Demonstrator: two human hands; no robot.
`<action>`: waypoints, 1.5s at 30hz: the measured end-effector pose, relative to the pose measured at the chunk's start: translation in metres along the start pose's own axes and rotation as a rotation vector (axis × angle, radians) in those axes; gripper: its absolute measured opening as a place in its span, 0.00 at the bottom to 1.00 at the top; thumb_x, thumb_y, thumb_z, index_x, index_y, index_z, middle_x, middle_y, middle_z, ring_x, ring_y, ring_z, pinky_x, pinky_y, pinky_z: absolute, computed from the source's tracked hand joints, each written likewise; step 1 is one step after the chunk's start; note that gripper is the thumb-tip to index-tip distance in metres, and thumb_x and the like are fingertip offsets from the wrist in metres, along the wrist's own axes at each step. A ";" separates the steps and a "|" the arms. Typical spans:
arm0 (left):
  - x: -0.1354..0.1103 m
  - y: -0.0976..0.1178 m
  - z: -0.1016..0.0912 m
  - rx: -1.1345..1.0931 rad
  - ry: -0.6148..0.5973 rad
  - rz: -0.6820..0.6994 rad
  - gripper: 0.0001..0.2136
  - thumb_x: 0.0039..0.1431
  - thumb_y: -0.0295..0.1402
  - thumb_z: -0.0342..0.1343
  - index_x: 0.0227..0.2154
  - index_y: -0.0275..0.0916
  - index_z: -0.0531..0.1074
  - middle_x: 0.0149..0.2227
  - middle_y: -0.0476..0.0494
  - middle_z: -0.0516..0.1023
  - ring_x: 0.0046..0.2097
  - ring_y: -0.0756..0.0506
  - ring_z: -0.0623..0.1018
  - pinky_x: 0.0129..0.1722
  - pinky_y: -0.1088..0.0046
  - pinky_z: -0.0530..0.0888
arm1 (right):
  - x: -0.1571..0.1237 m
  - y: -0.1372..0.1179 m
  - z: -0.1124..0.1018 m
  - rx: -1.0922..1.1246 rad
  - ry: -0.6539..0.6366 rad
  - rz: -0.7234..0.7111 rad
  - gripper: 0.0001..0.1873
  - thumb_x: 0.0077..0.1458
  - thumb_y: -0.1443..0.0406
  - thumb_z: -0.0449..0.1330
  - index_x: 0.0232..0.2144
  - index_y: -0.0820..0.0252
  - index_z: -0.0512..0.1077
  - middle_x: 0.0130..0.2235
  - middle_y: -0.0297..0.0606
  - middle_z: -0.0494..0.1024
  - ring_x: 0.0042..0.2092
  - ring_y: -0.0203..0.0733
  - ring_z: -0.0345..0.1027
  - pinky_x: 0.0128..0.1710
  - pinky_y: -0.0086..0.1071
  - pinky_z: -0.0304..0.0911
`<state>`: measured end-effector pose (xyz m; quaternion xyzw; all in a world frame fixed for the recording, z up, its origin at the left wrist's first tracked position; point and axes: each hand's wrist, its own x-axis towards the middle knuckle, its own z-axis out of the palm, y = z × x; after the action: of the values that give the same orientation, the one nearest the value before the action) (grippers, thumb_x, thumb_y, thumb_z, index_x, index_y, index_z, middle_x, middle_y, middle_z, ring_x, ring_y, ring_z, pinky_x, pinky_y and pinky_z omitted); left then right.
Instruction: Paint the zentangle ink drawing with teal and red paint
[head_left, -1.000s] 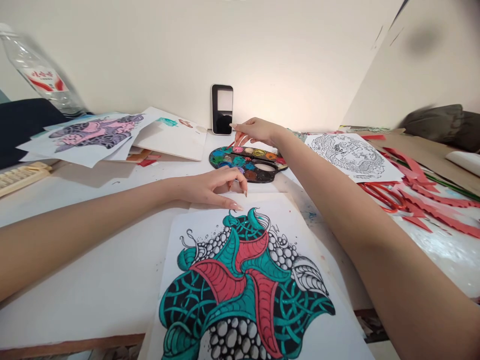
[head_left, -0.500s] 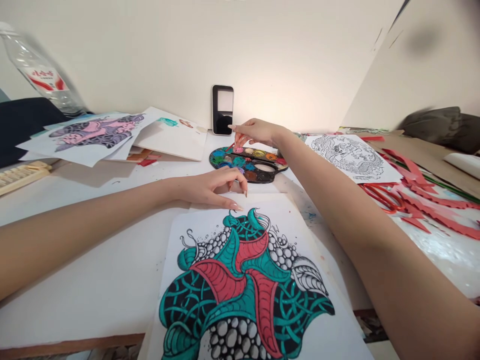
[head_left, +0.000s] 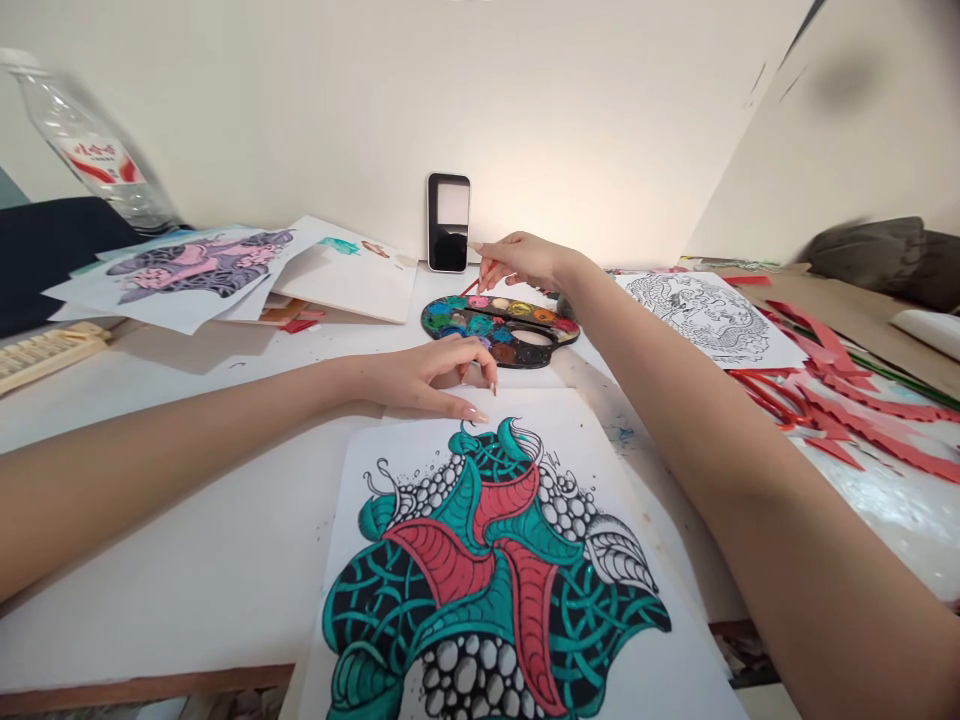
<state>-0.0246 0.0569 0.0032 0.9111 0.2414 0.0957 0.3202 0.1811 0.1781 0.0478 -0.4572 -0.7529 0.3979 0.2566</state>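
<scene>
My left hand rests at the top edge of the drawing sheet, its fingers curved and apart, with the thumb and fingertips touching the paper. The sheet bears a black-ink pattern painted in teal and red, with some parts white. Beyond it lies a dark paint palette with several coloured wells. Over the palette's back edge, my right hand is closed in a pinch. A thin red stick, apparently a paintbrush, shows at its fingertips; its far end is hidden.
A phone-like device leans on the wall behind the palette. Painted sheets and a bottle are at the left, near a cream plastic object. At right lie a dragon line drawing, red paper strips and red-handled scissors.
The view has shifted very slightly, so everything sits a little lower and to the right. Both hands keep nearly the same pose and place.
</scene>
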 end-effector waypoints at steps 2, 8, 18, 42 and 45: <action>0.000 0.000 0.000 -0.004 -0.004 -0.003 0.20 0.61 0.51 0.62 0.47 0.44 0.71 0.43 0.46 0.67 0.44 0.45 0.65 0.42 0.71 0.63 | 0.001 -0.003 -0.003 0.033 0.018 -0.001 0.27 0.68 0.53 0.57 0.20 0.60 0.73 0.30 0.43 0.80 0.35 0.39 0.72 0.37 0.35 0.58; -0.001 0.000 -0.001 0.005 -0.008 -0.020 0.21 0.60 0.52 0.62 0.48 0.44 0.71 0.42 0.46 0.65 0.42 0.45 0.65 0.42 0.70 0.63 | -0.012 -0.024 -0.018 0.143 0.126 -0.174 0.27 0.64 0.53 0.63 0.17 0.58 0.63 0.21 0.32 0.63 0.25 0.33 0.55 0.32 0.34 0.56; 0.000 -0.007 0.001 0.051 0.008 -0.028 0.25 0.59 0.54 0.61 0.51 0.43 0.70 0.42 0.45 0.65 0.44 0.44 0.67 0.45 0.69 0.66 | -0.166 -0.028 0.038 0.296 -0.053 -0.113 0.21 0.60 0.48 0.65 0.26 0.59 0.78 0.29 0.39 0.81 0.30 0.37 0.72 0.29 0.32 0.63; 0.001 -0.005 0.001 0.051 0.013 -0.034 0.24 0.58 0.54 0.61 0.49 0.44 0.70 0.41 0.46 0.63 0.43 0.44 0.65 0.42 0.71 0.64 | -0.199 0.011 0.074 0.091 0.194 -0.194 0.28 0.61 0.57 0.62 0.12 0.56 0.60 0.14 0.29 0.64 0.18 0.32 0.52 0.21 0.32 0.47; 0.000 -0.005 0.001 0.059 0.015 -0.045 0.24 0.58 0.54 0.61 0.49 0.44 0.70 0.43 0.46 0.65 0.45 0.43 0.65 0.43 0.71 0.63 | -0.199 0.011 0.073 0.079 0.194 -0.204 0.27 0.60 0.61 0.61 0.12 0.56 0.59 0.14 0.29 0.63 0.18 0.32 0.51 0.20 0.32 0.45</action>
<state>-0.0259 0.0600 -0.0009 0.9138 0.2667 0.0880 0.2934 0.2212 -0.0238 -0.0062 -0.4043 -0.7507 0.3530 0.3852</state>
